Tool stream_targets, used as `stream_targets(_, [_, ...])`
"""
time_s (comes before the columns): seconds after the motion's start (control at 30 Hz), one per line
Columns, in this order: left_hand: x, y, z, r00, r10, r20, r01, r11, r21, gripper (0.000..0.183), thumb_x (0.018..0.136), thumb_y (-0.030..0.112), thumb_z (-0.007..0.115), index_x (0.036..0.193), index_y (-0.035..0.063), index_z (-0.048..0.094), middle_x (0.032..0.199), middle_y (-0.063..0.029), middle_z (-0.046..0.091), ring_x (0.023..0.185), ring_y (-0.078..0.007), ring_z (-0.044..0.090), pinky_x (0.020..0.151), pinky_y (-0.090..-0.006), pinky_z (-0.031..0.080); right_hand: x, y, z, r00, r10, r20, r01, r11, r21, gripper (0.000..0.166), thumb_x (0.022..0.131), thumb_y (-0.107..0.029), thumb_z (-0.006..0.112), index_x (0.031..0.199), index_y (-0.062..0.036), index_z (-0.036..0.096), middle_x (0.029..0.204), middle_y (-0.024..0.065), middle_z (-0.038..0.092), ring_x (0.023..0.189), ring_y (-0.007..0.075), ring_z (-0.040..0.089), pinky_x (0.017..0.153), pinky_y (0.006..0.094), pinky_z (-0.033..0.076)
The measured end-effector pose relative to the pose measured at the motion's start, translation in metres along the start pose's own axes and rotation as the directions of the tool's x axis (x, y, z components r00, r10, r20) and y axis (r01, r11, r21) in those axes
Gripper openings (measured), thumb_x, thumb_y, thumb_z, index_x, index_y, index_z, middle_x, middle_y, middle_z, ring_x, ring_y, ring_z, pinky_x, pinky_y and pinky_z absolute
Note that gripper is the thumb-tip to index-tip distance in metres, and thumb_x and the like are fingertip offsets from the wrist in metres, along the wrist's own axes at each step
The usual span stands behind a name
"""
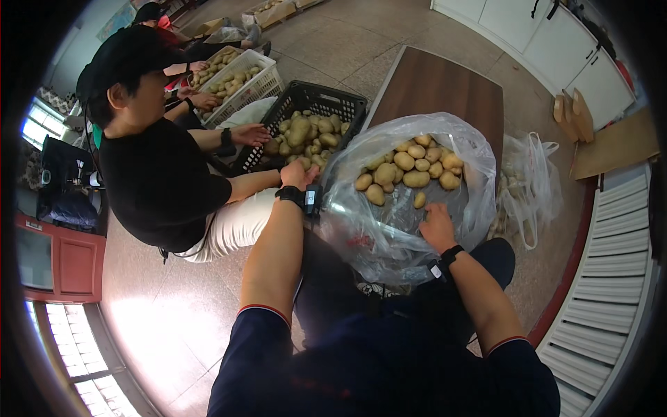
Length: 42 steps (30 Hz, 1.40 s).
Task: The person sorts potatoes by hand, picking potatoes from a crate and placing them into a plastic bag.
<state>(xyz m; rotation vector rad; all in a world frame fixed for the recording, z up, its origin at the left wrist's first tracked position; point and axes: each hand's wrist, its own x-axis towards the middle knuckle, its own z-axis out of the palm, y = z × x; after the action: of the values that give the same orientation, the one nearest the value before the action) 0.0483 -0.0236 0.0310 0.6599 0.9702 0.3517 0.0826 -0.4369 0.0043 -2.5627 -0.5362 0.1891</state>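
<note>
A large clear plastic bag [354, 229] lies open before me, with many potatoes [417, 179] heaped towards its far side. One small potato [419, 200] lies apart at the near edge of the heap, just beyond the fingertips of my right hand [437, 225]. That hand is inside the bag's mouth, fingers bent, and whether it touches the small potato is unclear. My left hand [298, 175] reaches to the near right corner of a black plastic crate [325, 94] of larger potatoes [307, 130]. Its fingers are partly hidden, so I cannot tell what they hold.
A co-worker [156, 172] sits close on my left, with one hand [251, 134] at the black crate. Beyond stand white crates [266, 62] of potatoes and another person. The brown wooden table [437, 78] extends past the bag. Plastic bags [531, 182] lie at right, near a white radiator [604, 281].
</note>
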Motion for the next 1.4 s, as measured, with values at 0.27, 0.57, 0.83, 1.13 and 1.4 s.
stream_targets(0.27, [-0.007,0.009,-0.01,0.743,0.27,0.612,-0.387,-0.572,0.723,0.033,0.087,0.028,0.063,0.104,0.0002,0.065,0.102,-0.023,0.065,0.095,-0.0356,0.066,0.077,-0.0419,0.055,0.006,0.019,0.011,0.997,0.074,-0.032,-0.065,0.972,0.224,0.034,0.076,-0.007,0.063,0.11,-0.0063,0.058,0.114,0.0211,0.059,0.107,0.0401,0.057,0.092,0.044,0.046])
stream_targets(0.57, [0.011,-0.016,-0.01,0.947,0.045,0.317,-0.134,0.955,0.265,0.036,0.093,0.004,0.049,0.129,0.0017,0.049,0.129,-0.0205,0.051,0.117,-0.0328,0.054,0.09,-0.0427,0.052,0.001,0.018,0.011,0.997,0.054,-0.058,-0.032,0.943,0.333,0.035,0.078,-0.006,0.061,0.113,-0.0043,0.056,0.11,0.022,0.062,0.105,0.0408,0.058,0.091,0.0438,0.047])
stream_targets(0.83, [-0.01,-0.026,0.024,0.986,-0.015,0.165,-0.021,0.977,0.211,0.038,0.096,0.013,0.049,0.131,0.0022,0.039,0.115,-0.018,0.05,0.101,-0.0394,0.058,0.084,-0.047,0.054,0.005,0.005,0.006,0.982,0.161,0.103,-0.191,0.841,0.506,0.037,0.085,-0.015,0.067,0.118,-0.003,0.056,0.11,0.023,0.062,0.098,0.0414,0.062,0.084,0.0442,0.05])
stream_targets(1.13, [-0.067,-0.039,0.054,0.932,-0.123,0.341,-0.035,0.905,0.424,0.039,0.096,0.025,0.053,0.127,0.0026,0.045,0.113,-0.012,0.054,0.082,-0.0279,0.061,0.07,-0.0398,0.055,0.028,-0.039,0.003,0.969,0.082,0.233,-0.195,0.833,0.517,0.048,0.093,-0.038,0.06,0.119,0.0017,0.057,0.096,0.0173,0.067,0.09,0.027,0.067,0.072,0.036,0.053])
stream_targets(1.4, [-0.106,-0.07,0.072,0.829,-0.368,0.421,-0.02,0.732,0.681,0.045,0.095,0.038,0.054,0.122,0.0023,0.05,0.108,-0.0135,0.06,0.068,-0.0223,0.064,0.058,-0.0333,0.054,0.04,-0.106,-0.03,0.969,0.006,0.246,-0.161,0.771,0.617,0.046,0.096,-0.038,0.054,0.11,0.0058,0.059,0.094,0.0242,0.067,0.088,0.0355,0.064,0.079,0.042,0.049])
